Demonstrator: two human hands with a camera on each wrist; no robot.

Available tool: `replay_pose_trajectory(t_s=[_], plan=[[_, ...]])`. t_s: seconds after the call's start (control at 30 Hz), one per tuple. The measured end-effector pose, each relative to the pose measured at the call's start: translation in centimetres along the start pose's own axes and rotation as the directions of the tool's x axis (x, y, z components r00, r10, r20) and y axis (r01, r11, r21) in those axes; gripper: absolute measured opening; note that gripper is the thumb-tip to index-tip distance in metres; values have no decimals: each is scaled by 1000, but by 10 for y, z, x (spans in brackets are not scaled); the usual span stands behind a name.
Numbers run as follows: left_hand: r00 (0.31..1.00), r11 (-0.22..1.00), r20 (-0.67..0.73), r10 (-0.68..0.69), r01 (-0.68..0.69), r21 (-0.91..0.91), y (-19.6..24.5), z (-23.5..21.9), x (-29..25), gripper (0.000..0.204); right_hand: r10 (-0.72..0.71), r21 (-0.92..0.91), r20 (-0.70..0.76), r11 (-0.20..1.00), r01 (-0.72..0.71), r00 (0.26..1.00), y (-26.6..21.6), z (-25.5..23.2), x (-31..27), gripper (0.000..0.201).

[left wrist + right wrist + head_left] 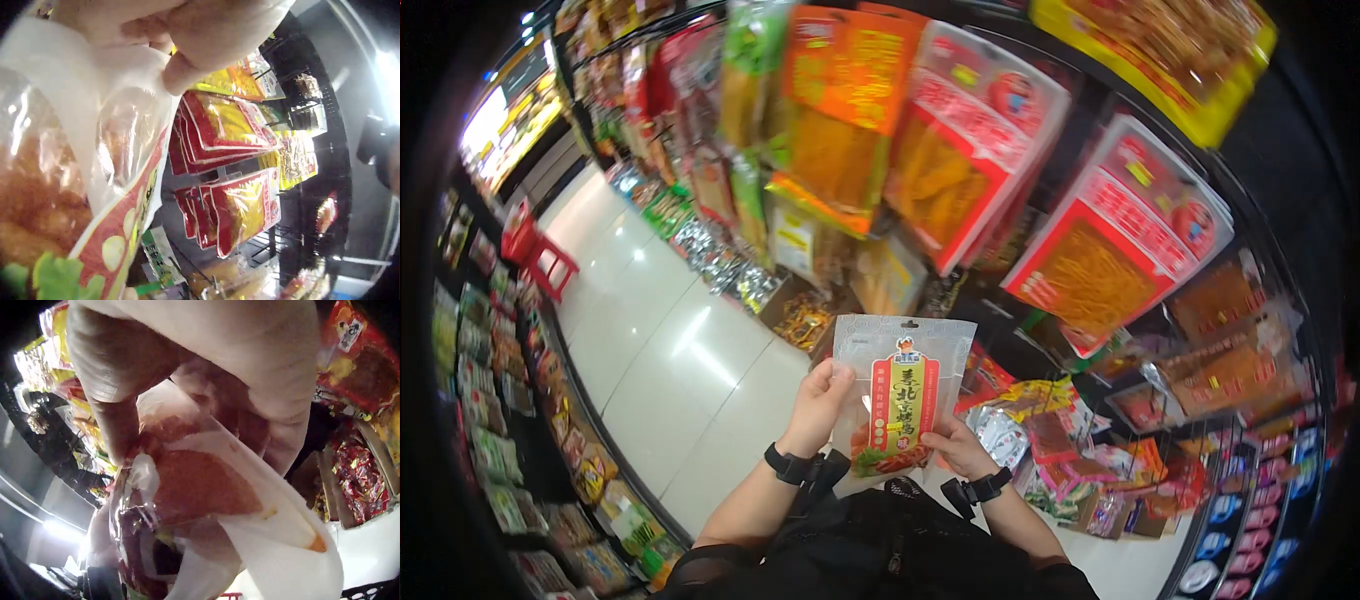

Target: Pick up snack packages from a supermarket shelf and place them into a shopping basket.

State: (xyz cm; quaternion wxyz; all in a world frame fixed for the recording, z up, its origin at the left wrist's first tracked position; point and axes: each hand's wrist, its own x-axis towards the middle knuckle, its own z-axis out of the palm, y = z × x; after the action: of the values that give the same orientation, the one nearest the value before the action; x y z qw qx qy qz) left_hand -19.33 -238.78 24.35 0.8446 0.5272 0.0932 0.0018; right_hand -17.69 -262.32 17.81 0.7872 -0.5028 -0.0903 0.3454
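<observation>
A clear-and-white snack pouch (905, 400) with a red and yellow label, Chinese characters and a cartoon figure at its top is held upright before the body. My left hand (818, 407) pinches its left edge near the upper corner, thumb in front. Lower on the opposite side, my right hand (962, 447) grips the pouch with the thumb across its front. In the left wrist view the pouch (56, 181) shows green leaves and brown food printed at its base. Fingers of the right hand (206, 369) curl round the crumpled edge in the right wrist view.
Red-and-clear snack packs (1100, 240) hang on hooks ahead, beside an orange pack (845, 120). Cardboard boxes of loose packets stand low at the right. A red stool (540, 250) is on the tiled floor (690, 370) to the left, past another stocked shelf (510, 430).
</observation>
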Motion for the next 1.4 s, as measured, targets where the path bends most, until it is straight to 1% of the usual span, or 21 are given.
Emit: replay_pose_trajectory(t_s=[0.03,0.1,0.17,0.2,0.27,0.3,0.43,0.5,0.63,0.67,0.7,0.77,0.8,0.87,0.93,0.97,1.13,1.2,1.27,1.33,1.4], plan=[[1000,995,-18,16,-14,96,5,-13,-11,18,11,-11,16,1000,-11,1000,3,9,8,41],[998,994,-55,36,-31,105,12,-39,-32,22,46,-37,65,998,-44,997,14,28,28,41],[996,986,-62,60,-50,160,13,-74,-52,36,48,-17,104,999,-46,993,28,48,54,39],[992,986,-98,75,-60,153,11,-93,-60,36,69,-28,135,997,-66,988,31,66,65,39],[958,952,-185,219,-167,258,14,-131,-76,38,92,-87,161,993,-79,983,33,112,91,38],[956,951,-223,193,-125,284,22,-153,-84,42,81,-135,208,989,-54,975,38,134,108,40],[873,947,-396,283,-190,259,50,-245,-117,42,139,-150,308,984,-96,941,70,239,166,41],[852,964,-477,214,-106,243,73,-287,-139,43,172,-190,364,976,-108,916,91,288,191,41],[771,977,-601,211,-154,146,107,-347,-170,42,243,-259,467,957,-131,850,114,367,231,46],[746,970,-620,242,-198,141,112,-359,-176,41,254,-277,490,952,-127,834,118,383,239,48],[722,960,-635,275,-246,135,117,-370,-178,40,309,-354,485,925,-140,818,122,393,248,54],[694,954,-664,279,-280,109,125,-392,-182,39,297,-352,540,930,-109,788,130,419,264,56],[680,950,-680,274,-303,80,129,-402,-183,39,278,-340,579,937,-83,766,134,431,273,59],[640,946,-714,282,-310,96,136,-419,-179,39,326,-372,580,921,-113,747,141,444,295,62],[622,954,-744,242,-291,68,144,-438,-173,38,364,-358,601,918,-168,711,146,460,318,59],[587,942,-763,272,-325,85,148,-448,-164,36,377,-359,607,916,-182,700,146,469,332,58],[554,949,-787,272,-288,126,190,-502,-120,37,361,-329,627,926,-185,690,144,509,415,54],[546,948,-787,286,-283,148,215,-523,-99,37,415,-382,604,900,-210,680,137,525,454,53],[505,922,-790,348,-338,189,232,-545,-78,38,400,-373,626,907,-193,669,125,549,487,53],[481,920,-800,359,-329,215,252,-560,-67,42,312,-314,679,942,-121,664,122,567,511,53],[465,908,-794,392,-335,251,264,-578,-59,48,332,-310,693,939,-152,640,128,585,543,52]])
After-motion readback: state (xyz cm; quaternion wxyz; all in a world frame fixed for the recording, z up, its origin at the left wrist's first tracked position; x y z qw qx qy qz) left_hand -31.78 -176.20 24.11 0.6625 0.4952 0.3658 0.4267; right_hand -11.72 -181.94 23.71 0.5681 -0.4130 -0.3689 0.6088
